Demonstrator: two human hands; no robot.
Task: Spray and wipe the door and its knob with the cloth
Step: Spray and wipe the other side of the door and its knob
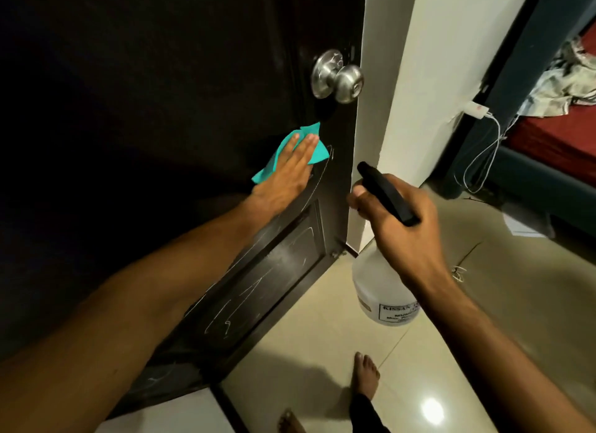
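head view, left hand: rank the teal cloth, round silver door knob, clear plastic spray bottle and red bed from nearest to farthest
1. Teal cloth, pressed flat against the dark door under the left hand.
2. Round silver door knob, just above.
3. Clear plastic spray bottle, lower right, gripped by the right hand.
4. Red bed, far right.

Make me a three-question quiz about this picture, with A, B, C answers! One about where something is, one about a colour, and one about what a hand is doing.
1. Where is the cloth?
A. on the floor
B. below the knob, against the door
C. over the knob

2. What colour is the cloth?
A. teal
B. yellow
C. white

3. What is the right hand doing?
A. hanging free
B. turning the knob
C. gripping the spray bottle

Answers: 1 B, the left hand presses it flat there; 2 A, it shows bright teal on the dark door; 3 C, its fingers wrap the black sprayer head.
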